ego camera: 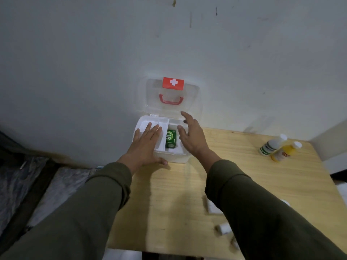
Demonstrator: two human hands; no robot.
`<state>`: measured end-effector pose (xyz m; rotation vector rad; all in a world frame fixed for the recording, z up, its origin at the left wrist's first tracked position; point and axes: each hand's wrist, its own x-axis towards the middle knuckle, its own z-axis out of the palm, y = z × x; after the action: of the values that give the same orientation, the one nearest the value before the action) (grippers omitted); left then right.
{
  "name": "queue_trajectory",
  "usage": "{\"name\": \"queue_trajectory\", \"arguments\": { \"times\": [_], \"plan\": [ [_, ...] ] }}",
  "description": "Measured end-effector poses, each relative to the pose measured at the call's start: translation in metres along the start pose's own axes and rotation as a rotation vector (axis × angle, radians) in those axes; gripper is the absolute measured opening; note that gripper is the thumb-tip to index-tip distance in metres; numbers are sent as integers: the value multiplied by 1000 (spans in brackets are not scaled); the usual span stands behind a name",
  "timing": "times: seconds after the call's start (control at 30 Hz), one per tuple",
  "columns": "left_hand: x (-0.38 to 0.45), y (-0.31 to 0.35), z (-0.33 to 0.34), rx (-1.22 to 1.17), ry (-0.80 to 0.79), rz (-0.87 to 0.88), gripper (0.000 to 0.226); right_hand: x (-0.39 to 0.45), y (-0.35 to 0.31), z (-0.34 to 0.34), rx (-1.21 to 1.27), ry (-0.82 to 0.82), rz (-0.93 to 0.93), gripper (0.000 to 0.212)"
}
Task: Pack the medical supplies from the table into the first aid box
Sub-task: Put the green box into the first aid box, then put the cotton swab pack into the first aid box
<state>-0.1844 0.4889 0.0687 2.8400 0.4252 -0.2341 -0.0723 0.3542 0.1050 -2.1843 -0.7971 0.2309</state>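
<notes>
The white first aid box stands open at the table's far left corner, its clear lid with a red cross label and red handle leaning on the wall. Inside lie a green packet and white items. My left hand rests flat on the box's left side, thumb along the front wall. My right hand hovers over the box's right side, fingers spread, holding nothing. A white bottle and a yellow bottle stand at the far right. White rolls and a white pad lie near my right sleeve.
The wooden table butts against a grey wall at the back. Its left edge drops off beside the box to a dark patterned floor or cloth. My right forearm hides part of the near right tabletop.
</notes>
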Motion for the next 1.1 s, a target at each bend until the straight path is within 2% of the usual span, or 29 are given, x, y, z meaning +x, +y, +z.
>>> {"name": "queue_trajectory", "arguments": {
  "times": [0.2,0.3,0.37,0.43,0.5,0.6,0.73,0.9,1.1],
  "plan": [
    [-21,35,-4,-124,207,87,113,-19,20,-49,-89,88,-11,49],
    [-40,57,7,-141,341,146,103,-41,38,-69,-133,67,-1,50],
    [-56,70,23,-171,371,134,98,-61,53,-76,-165,9,11,52],
    [-71,84,46,-176,323,82,94,-83,70,-82,-183,-60,34,54],
    [-83,97,71,-172,197,-1,94,-106,88,-87,-192,-124,62,57],
    [-98,116,102,-200,24,-128,98,-138,111,-95,-212,-231,57,66],
    [-107,132,124,-181,-123,-237,103,-165,139,-99,-219,-332,113,79],
    [-103,136,125,-173,-154,-291,103,-177,164,-93,-289,-424,131,83],
    [-103,137,126,-171,-153,-304,103,-177,173,-91,-335,-419,81,81]
  ]
}}
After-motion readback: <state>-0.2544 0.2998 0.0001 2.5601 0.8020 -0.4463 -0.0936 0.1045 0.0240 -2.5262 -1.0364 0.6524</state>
